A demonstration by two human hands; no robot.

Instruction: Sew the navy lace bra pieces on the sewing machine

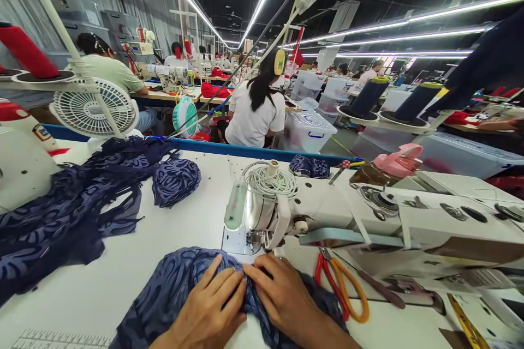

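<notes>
A piece of dark blue patterned fabric (172, 289) lies on the white table in front of the sewing machine (368, 218). My left hand (208, 308) lies on it with fingers bent, pinching a fold. My right hand (280, 294) presses the same fold from the right, fingertips meeting those of the left. Both hands sit just in front of the machine's needle area (262, 240).
A heap of the same blue fabric (69, 207) covers the table's left side. Red and orange scissors (339, 283) lie right of my right hand. A white fan (96, 109) stands at far left. Other people sit at machines beyond a blue table edge (245, 150).
</notes>
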